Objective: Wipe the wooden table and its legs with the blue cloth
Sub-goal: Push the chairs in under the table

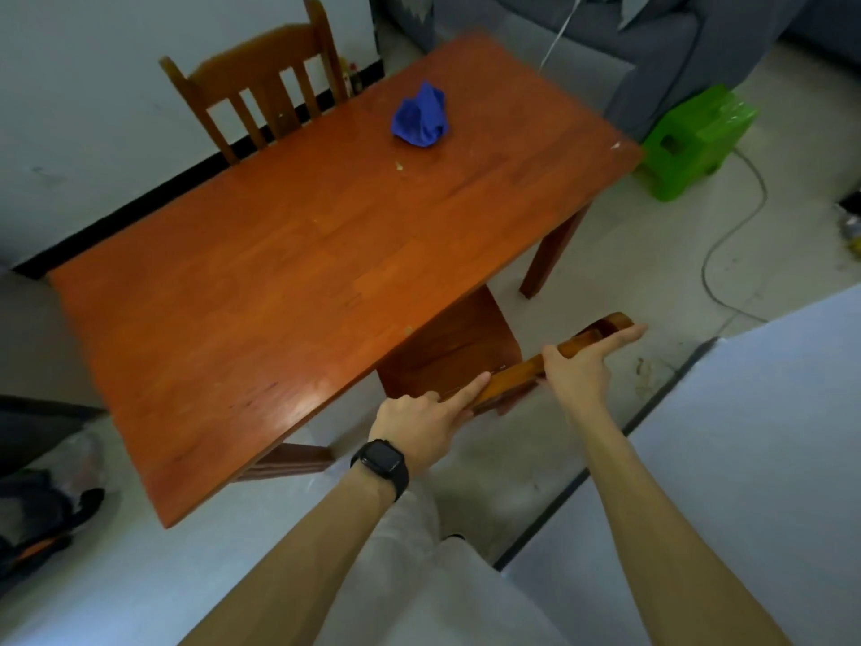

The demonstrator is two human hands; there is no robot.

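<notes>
Left hand (421, 424) and right hand (577, 371) grip the chair rail (515, 370), fingers (468, 390) curled round it. Pull level and straight, clear of the bench (279, 254).

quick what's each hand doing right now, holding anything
left hand: grips the chair back, index finger straight along it.
right hand: grips the same chair back, index finger also straight.
Neither holds the blue cloth.

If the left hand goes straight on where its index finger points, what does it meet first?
Probably the right hand, which grips the same chair top rail further along; the left hand points along that rail, though depth is unclear.
</notes>
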